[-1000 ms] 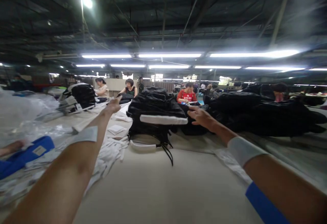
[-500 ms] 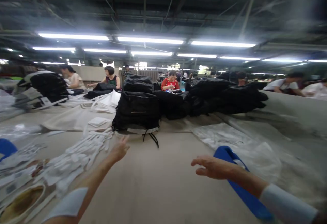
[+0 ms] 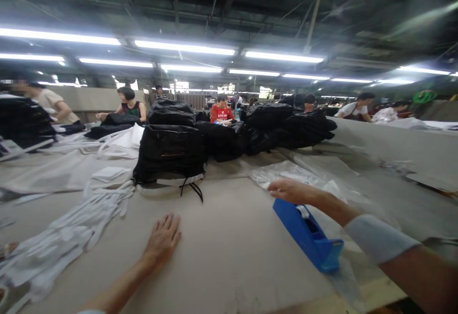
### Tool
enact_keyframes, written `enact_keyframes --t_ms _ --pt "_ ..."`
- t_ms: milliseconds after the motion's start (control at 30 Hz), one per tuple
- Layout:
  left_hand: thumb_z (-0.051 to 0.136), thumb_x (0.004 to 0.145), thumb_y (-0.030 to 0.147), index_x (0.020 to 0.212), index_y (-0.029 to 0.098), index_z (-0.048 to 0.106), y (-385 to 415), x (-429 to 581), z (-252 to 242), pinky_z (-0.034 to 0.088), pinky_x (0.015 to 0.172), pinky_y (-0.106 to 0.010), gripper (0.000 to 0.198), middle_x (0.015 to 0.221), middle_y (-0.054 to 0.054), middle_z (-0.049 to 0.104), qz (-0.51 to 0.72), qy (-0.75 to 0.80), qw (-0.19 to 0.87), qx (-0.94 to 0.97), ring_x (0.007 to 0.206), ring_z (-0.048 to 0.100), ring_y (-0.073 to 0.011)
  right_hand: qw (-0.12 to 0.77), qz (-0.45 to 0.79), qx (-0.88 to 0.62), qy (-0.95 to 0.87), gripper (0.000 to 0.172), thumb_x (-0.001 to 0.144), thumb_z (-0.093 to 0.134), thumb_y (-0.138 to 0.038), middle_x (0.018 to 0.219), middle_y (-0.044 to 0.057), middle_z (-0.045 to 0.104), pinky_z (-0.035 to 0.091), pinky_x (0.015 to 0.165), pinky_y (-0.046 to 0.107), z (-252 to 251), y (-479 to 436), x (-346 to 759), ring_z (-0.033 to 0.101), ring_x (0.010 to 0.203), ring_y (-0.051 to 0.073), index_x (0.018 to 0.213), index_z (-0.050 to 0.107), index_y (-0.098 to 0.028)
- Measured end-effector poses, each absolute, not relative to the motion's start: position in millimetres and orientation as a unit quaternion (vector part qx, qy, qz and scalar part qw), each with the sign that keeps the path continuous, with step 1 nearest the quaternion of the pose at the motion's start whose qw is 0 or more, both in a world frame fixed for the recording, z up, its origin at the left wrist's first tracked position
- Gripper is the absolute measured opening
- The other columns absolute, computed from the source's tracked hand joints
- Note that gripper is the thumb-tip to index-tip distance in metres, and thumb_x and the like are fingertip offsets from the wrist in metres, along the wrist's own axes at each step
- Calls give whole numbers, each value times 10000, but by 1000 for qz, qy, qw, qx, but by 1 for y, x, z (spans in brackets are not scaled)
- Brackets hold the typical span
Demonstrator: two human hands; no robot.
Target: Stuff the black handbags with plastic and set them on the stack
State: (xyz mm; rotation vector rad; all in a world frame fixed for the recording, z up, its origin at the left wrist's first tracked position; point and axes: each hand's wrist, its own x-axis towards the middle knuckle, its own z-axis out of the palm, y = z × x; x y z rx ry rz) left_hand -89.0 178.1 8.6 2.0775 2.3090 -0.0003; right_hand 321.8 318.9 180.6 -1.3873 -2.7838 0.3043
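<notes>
My left hand (image 3: 162,240) lies palm down on the pale tabletop (image 3: 214,256), fingers stretched out and holding nothing. In front of it stands a black backpack (image 3: 171,154) with thin black cords trailing from its base. My right hand (image 3: 293,192) is over the far end of a blue tape dispenser (image 3: 307,233), its fingers stretched toward the left and nothing seen in them. Behind that hand spreads clear plastic sheeting (image 3: 286,171); whether the fingers touch it I cannot tell.
White strips (image 3: 71,230) lie heaped at the left, with white folded pieces (image 3: 110,174) behind them. More black bags (image 3: 286,130) are piled at the back. A low board (image 3: 386,137) runs along the right. Several people work beyond, one in a red top (image 3: 222,113).
My left hand has come down flat on the tabletop, nearer to me. My right hand has moved further out, over the dispenser's far end. The view has swung to the right.
</notes>
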Motion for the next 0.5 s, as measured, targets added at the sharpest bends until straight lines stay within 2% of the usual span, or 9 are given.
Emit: enact_keyframes --t_ms 200,300,367,433,500 --pt "367 957 347 1467 198 441 180 -113 -28 312 1148 -521 537 1542 -132 332 51 707 -32 704 1429 329 -296 149 -26 -457 -877 360 930 465 -213 1304 143 600 375 1101 333 181 486 240 540 1240 252 1232 637 -118" --pt "398 954 375 1509 285 352 174 -124 -42 379 1121 -483 565 1550 -74 332 79 668 -93 734 1405 383 -262 252 -26 -492 -833 372 953 459 -206 1413 168 501 319 1147 336 181 572 198 440 1340 249 1275 595 -79" --pt "432 940 377 1540 298 268 170 -124 -41 407 1108 -448 627 1558 -58 325 92 645 -131 747 1395 401 -250 308 -15 -520 -797 401 969 449 -223 1483 173 415 302 1156 385 178 623 179 362 1391 265 1330 544 -75" --pt "445 924 349 1553 278 237 169 -122 -35 429 1094 -412 666 1557 -59 331 93 637 -148 751 1392 407 -247 340 -6 -527 -779 449 987 427 -262 1538 149 331 284 1157 441 175 663 166 288 1425 279 1410 463 -116" --pt "439 908 316 1556 255 236 170 -121 -29 459 1064 -390 682 1544 -70 359 84 634 -158 753 1377 429 -249 333 7 -527 -782 529 992 424 -298 1576 144 244 244 1169 455 174 692 158 221 1448 283 1486 348 -124"
